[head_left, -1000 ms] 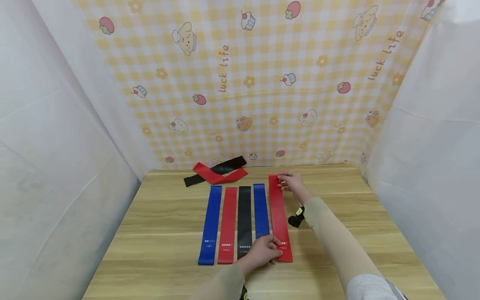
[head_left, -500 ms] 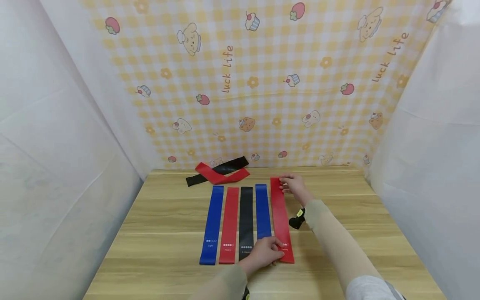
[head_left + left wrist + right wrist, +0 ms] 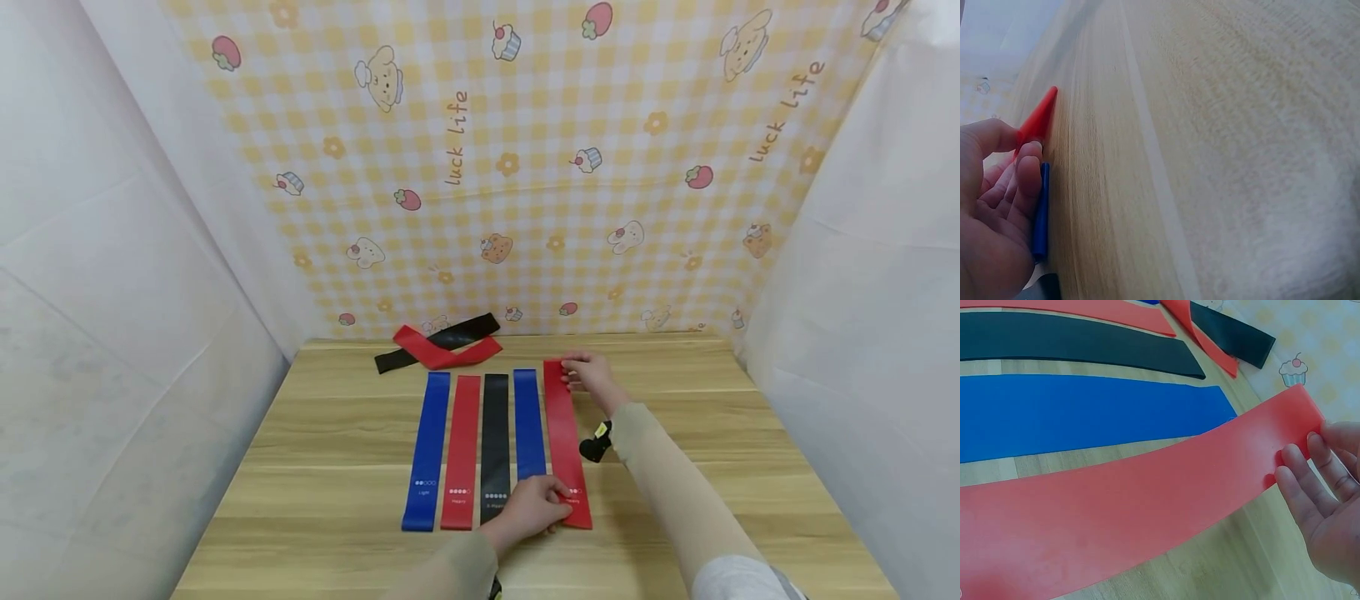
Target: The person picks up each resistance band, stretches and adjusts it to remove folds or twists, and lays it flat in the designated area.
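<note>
Red resistance band (image 3: 566, 442), flat on wooden tabletop (image 3: 315, 433), rightmost of a row of five; long axis running from near edge to far edge, far end towards the checked backdrop (image 3: 525, 167), near end carrying small white print. Far end pinched at its right corner by right hand (image 3: 590, 377), fingers (image 3: 1300, 472) resting on the band's top face in the right wrist view, thumb hidden beneath. Near end pressed down by left hand (image 3: 534, 506), fingers (image 3: 1029, 178) lying across the near ends of this band and the neighbouring blue one; whether curled round the edge or merely pressing, cannot tell. Alongside, parallel and just apart, right to left: blue band (image 3: 529, 421), black band (image 3: 495, 442), second red band (image 3: 462, 450), second blue band (image 3: 428, 450). Behind the row, near the backdrop: one loose red band (image 3: 442, 352) crossed over one loose black band (image 3: 457, 335), both lying slantwise.
</note>
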The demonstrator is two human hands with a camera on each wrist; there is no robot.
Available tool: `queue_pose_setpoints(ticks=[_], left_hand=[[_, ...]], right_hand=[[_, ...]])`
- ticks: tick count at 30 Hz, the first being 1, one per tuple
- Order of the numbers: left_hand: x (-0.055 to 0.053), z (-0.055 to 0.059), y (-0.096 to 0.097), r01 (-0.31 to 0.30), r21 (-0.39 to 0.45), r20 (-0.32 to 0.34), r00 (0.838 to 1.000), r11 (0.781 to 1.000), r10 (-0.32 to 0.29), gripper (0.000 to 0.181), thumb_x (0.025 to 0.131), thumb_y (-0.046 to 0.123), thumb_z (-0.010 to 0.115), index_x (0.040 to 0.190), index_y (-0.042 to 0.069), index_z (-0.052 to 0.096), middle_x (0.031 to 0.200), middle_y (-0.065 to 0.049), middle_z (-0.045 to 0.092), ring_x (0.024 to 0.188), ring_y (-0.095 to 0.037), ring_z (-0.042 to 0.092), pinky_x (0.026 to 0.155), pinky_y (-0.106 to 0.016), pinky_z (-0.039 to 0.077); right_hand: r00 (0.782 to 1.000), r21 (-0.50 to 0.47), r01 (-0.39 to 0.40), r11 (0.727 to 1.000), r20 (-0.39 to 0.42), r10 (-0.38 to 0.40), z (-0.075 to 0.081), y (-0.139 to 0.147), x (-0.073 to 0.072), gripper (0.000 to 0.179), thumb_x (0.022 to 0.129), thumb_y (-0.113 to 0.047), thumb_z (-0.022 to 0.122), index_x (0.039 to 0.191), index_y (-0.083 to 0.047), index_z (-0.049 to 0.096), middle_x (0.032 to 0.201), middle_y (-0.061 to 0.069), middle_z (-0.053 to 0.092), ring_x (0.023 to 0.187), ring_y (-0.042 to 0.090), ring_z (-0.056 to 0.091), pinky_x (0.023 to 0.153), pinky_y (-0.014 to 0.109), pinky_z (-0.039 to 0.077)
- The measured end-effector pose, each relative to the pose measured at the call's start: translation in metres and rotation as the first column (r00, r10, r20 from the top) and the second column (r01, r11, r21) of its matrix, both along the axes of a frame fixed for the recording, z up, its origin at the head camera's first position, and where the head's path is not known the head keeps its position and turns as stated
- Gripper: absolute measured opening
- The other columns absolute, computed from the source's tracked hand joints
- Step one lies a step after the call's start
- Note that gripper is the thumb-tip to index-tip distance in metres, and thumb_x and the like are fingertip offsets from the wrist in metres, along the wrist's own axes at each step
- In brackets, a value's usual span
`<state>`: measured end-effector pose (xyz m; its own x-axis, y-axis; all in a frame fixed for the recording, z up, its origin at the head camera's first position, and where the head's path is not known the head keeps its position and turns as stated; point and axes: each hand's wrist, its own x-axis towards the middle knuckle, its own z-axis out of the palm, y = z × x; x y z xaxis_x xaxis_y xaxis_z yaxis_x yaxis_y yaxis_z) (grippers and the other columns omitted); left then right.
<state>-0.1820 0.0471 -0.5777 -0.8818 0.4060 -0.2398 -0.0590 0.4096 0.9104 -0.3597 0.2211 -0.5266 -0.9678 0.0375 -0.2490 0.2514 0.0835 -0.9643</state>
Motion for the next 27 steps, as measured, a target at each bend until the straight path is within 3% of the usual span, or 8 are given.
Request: queue_pose_setpoints(ticks=[12,22,27], left_hand=[[0.000,0.000,0.000,0.004,-0.005,-0.001,1.000,1.000,-0.004,0.008,0.085,0.010,0.072,0.092,0.013,0.068,0.059,0.000,0.060,0.042,-0.011,0.049,0.040,-0.025,0.043],[0.000,0.000,0.000,0.003,-0.003,0.007,1.000,1.000,-0.003,0.009,0.085,0.010,0.073,0.092,0.014,0.068,0.059,-0.001,0.059,0.042,-0.012,0.050,0.040,-0.025,0.044],[-0.001,0.001,0.000,0.007,-0.009,0.010,1.000,1.000,-0.007,0.010,0.085,0.010,0.073,0.093,0.014,0.068,0.059,-0.001,0.059,0.041,-0.011,0.049,0.040,-0.025,0.043]], right_hand=[[1.000,0.017,-0.028,0.999,-0.007,0.028,-0.008,0.000,0.005,0.033,0.099,-0.013,0.056,0.126,0.007,0.056,0.114,0.026,0.059,0.103,0.039,0.062,0.084,0.044,0.053],[1.000,0.047,-0.013,0.999,-0.021,0.014,-0.019,-0.002,0.007,0.028,0.098,-0.003,0.053,0.121,0.012,0.058,0.114,0.031,0.061,0.092,0.033,0.067,0.073,0.038,0.056],[1.000,0.049,-0.018,0.999,-0.005,0.019,-0.028,-0.002,0.007,0.033,0.097,-0.003,0.054,0.127,0.011,0.055,0.115,0.030,0.062,0.090,0.028,0.068,0.074,0.038,0.056]])
